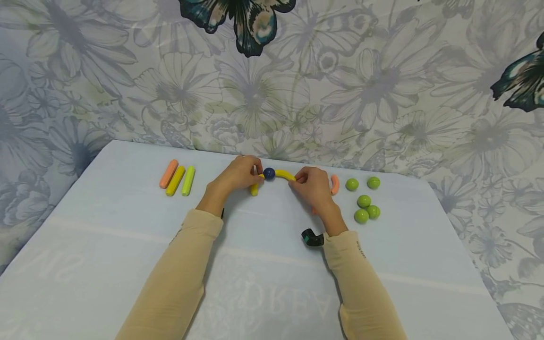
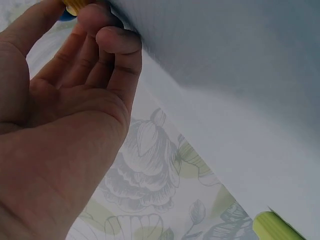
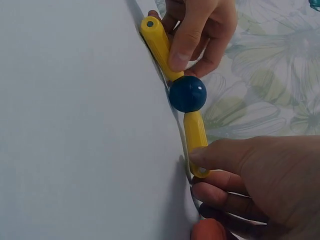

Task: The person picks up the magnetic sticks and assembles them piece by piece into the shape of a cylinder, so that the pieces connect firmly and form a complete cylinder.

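Observation:
A dark blue ball (image 1: 269, 174) sits between two curved yellow rods, near the table's far edge. My left hand (image 1: 239, 174) pinches the left yellow rod (image 3: 159, 42) between thumb and fingers, close to the ball. On the other side, my right hand (image 1: 313, 185) grips the outer end of the right yellow rod (image 1: 284, 174). Both rods meet the ball (image 3: 188, 94) in the right wrist view. In the left wrist view, the left hand's curled fingers hide most of its rod. A curved orange rod (image 1: 335, 184) lies beside the right hand, which partly covers it.
To the left lie three straight sticks: orange (image 1: 168, 174), yellow (image 1: 175, 181) and lime green (image 1: 188, 181). Several green balls (image 1: 363, 201) are grouped on the right. Behind the white table (image 1: 263, 264) stands a flower-patterned wall covering (image 1: 255, 104).

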### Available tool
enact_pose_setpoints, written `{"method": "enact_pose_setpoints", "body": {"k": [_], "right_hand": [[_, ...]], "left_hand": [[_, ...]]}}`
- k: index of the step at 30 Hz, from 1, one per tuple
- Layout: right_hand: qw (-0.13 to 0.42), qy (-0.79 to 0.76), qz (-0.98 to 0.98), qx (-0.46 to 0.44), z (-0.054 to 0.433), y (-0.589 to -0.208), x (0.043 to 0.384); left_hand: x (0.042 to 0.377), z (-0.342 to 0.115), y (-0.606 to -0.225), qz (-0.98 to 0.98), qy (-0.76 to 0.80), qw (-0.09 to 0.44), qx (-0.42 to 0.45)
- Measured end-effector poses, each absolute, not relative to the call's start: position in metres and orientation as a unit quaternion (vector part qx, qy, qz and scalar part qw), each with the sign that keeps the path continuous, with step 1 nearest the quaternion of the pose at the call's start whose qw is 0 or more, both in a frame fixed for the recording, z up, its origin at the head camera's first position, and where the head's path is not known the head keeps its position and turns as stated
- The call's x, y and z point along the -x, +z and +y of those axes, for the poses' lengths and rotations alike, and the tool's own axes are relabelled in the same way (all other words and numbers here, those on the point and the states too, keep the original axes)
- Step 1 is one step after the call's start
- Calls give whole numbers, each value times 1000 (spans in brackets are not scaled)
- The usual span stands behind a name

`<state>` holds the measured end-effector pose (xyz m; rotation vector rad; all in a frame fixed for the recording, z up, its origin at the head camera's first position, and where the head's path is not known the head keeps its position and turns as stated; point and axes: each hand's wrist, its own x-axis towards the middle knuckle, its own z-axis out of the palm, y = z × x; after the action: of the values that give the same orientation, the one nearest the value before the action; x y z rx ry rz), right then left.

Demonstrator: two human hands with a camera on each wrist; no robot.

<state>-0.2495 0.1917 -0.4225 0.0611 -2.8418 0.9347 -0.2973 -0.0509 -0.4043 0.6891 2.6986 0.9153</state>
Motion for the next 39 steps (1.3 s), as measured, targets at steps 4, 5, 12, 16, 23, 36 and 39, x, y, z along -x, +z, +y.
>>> {"method": "enact_pose_setpoints", "body": {"k": [4,5,12,16,23,36,39], "right_hand": [[74,306,-948,-38,190,-424,250],[75,305,-949,-40,189,-424,250],[71,309,-947,-44,190,-423,250],[71,315,-946,-30,193,-418,249],[116,335,-935,10,219,-401,249],[146,362,-909,149,286,-373,234],[115,362,-909,169,292,-371,231]], "left_hand": [[297,-51,-404,915,305,112,-237],[297,-51,-404,915,305,113,-238],[298,-58,-405,910,314,137,-232],[300,-60,-406,910,316,143,-229],[301,-58,-406,903,326,115,-256],[301,-51,-404,893,341,93,-279],[302,-50,-404,897,337,91,-272]]}}
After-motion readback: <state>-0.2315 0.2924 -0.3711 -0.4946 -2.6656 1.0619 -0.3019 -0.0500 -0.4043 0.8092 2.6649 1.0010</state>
